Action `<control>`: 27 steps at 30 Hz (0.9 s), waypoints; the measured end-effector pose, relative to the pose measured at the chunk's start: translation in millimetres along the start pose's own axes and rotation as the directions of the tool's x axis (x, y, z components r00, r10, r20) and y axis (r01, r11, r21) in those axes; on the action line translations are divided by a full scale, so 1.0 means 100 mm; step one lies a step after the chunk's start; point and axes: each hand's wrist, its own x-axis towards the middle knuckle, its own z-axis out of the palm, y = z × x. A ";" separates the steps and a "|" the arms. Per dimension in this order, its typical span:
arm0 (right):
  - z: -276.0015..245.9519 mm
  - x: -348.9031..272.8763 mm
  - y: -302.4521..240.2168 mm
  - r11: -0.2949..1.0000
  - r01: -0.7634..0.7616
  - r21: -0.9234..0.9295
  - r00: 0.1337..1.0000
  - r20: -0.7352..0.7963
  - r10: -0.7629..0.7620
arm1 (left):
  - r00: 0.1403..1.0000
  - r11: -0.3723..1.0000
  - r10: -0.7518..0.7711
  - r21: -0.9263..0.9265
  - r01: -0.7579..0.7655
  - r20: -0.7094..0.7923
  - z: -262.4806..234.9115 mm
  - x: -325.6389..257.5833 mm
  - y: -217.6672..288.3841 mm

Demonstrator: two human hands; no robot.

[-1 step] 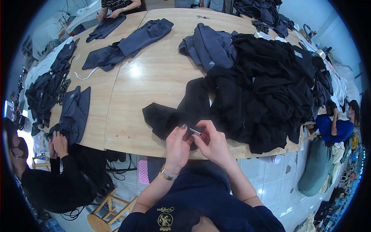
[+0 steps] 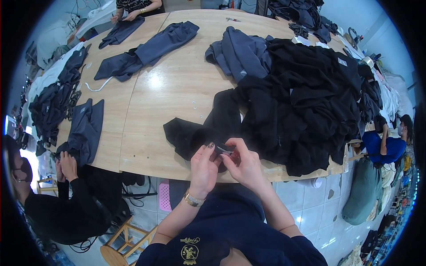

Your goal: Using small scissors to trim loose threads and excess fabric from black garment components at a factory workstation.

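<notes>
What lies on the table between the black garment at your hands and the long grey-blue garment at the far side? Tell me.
In the head view, bare wooden tabletop lies between the black garment and the grey-blue garment, apart from a few tiny pale specks too small to identify.

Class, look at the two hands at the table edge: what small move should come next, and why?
Probably close the small metal snips on the black garment: the right hand holds them at the cloth, which the left hand pinches.
</notes>
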 end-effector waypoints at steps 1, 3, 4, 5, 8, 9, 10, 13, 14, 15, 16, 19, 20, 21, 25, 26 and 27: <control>0.01 0.00 0.01 0.994 0.071 -0.084 0.997 -0.036 -0.074 | 1.000 1.000 0.004 0.001 -0.004 -0.005 0.00 0.00 0.00; 0.01 0.00 0.01 0.982 0.120 -0.149 0.991 -0.046 -0.128 | 1.000 1.000 0.010 0.001 -0.010 -0.009 0.00 0.01 0.00; 0.01 0.00 0.02 0.963 0.167 -0.213 0.982 -0.053 -0.182 | 1.000 1.000 0.009 -0.007 -0.009 -0.002 -0.02 0.02 0.00; 0.01 0.00 0.02 0.963 0.167 -0.213 0.982 -0.053 -0.182 | 1.000 1.000 0.007 -0.015 -0.007 0.007 -0.02 0.02 -0.01; 0.04 0.00 0.04 0.955 0.190 -0.229 0.975 -0.073 -0.212 | 1.000 0.999 0.018 -0.026 -0.018 0.007 -0.03 0.02 -0.01; 0.05 -0.01 0.07 0.973 0.167 -0.156 0.979 -0.090 -0.183 | 1.000 0.999 0.019 -0.026 -0.018 0.007 -0.02 0.02 0.00; 0.07 -0.01 0.09 0.986 0.144 -0.082 0.983 -0.105 -0.152 | 1.000 1.000 0.009 -0.027 -0.009 -0.003 -0.01 0.01 0.00; 0.10 0.00 0.10 0.984 0.096 0.152 0.983 -0.172 -0.070 | 1.000 1.000 -0.001 -0.030 0.000 -0.022 0.04 -0.01 0.01; 0.11 0.00 0.11 0.984 0.096 0.152 0.983 -0.172 -0.070 | 0.999 1.000 0.001 -0.030 -0.002 -0.033 0.05 -0.01 0.01; 0.10 0.00 0.12 0.982 0.058 0.182 0.984 -0.176 -0.026 | 0.999 1.000 0.001 -0.030 -0.002 -0.033 0.04 0.00 0.01; 0.10 0.00 0.13 0.977 0.020 0.211 0.984 -0.179 0.018 | 0.999 1.000 -0.001 -0.027 0.000 -0.040 0.03 0.00 0.01; 0.08 0.01 0.11 0.993 0.081 0.081 0.977 -0.206 -0.063 | 0.999 0.999 0.016 -0.037 -0.017 -0.033 0.03 0.00 0.00; 0.09 0.01 0.09 0.993 0.081 0.080 0.976 -0.207 -0.063 | 0.999 0.998 0.035 -0.050 -0.036 -0.022 0.02 0.00 -0.02; 0.10 0.00 0.06 0.992 0.094 0.082 0.976 -0.205 -0.075 | 0.999 0.998 0.034 -0.050 -0.035 -0.021 0.01 0.00 -0.03; 0.19 0.03 0.12 0.946 0.304 -0.113 0.909 -0.261 -0.323 | 0.992 0.992 0.123 -0.010 -0.123 -0.018 -0.01 -0.01 -0.09; 0.16 0.03 0.09 0.920 0.334 -0.206 0.899 -0.222 -0.376 | 0.986 0.986 0.163 0.020 -0.163 -0.017 -0.02 -0.01 -0.10; 0.15 0.03 0.07 0.920 0.334 -0.206 0.899 -0.223 -0.376 | 0.986 0.986 0.163 0.020 -0.163 -0.017 -0.04 -0.01 -0.11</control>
